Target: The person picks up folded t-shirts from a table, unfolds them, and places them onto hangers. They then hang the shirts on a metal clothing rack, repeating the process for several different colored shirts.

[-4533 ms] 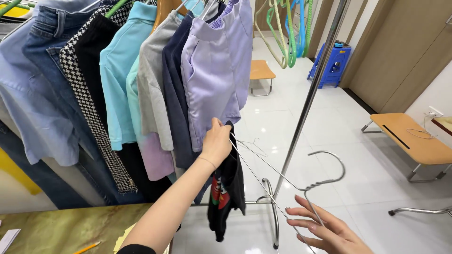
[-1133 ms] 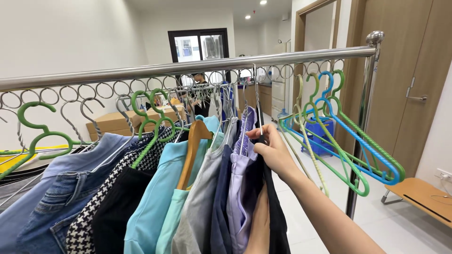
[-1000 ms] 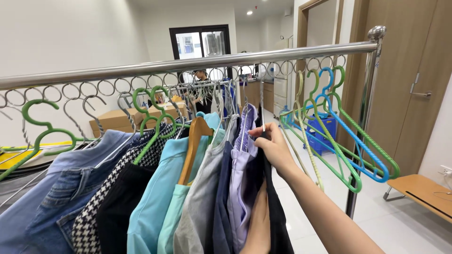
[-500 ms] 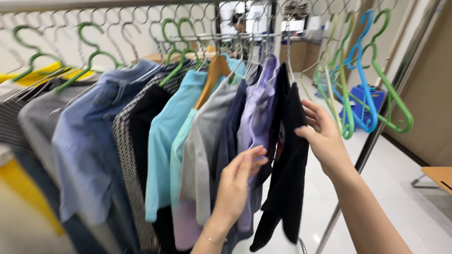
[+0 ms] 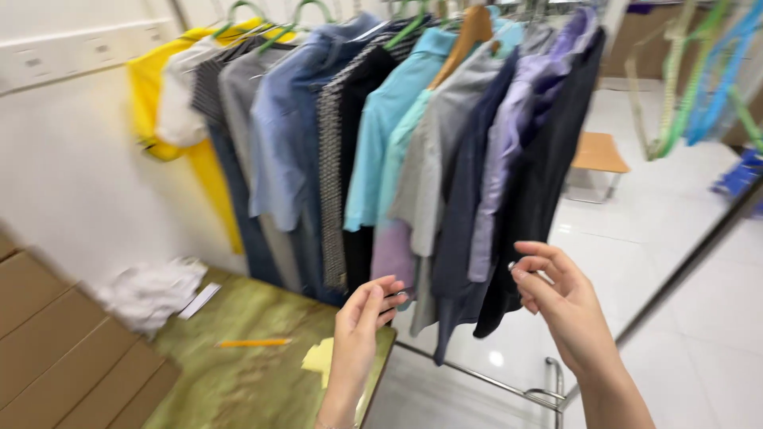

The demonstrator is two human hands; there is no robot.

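Observation:
A row of garments hangs on a rack ahead of me. The black garment (image 5: pixel 548 167) is the rightmost, next to a lilac shirt (image 5: pixel 509 143) and a navy one (image 5: pixel 465 206). My left hand (image 5: pixel 362 322) is raised below the clothes with its fingers apart, holding nothing. My right hand (image 5: pixel 560 306) hovers just below the black garment's hem, fingers curled loosely and empty, not touching the cloth.
A green marble-patterned table (image 5: pixel 246 373) lies at lower left with a pencil (image 5: pixel 254 343), a yellow paper (image 5: pixel 319 359) and a white cloth (image 5: pixel 151 290). Empty green and blue hangers (image 5: pixel 699 87) dangle at right. A wooden bench (image 5: pixel 598 155) stands behind on the white floor.
The black garment was hung on the rail and both hands let go of it. My hands have dropped below the clothes and my view has tilted down toward the table.

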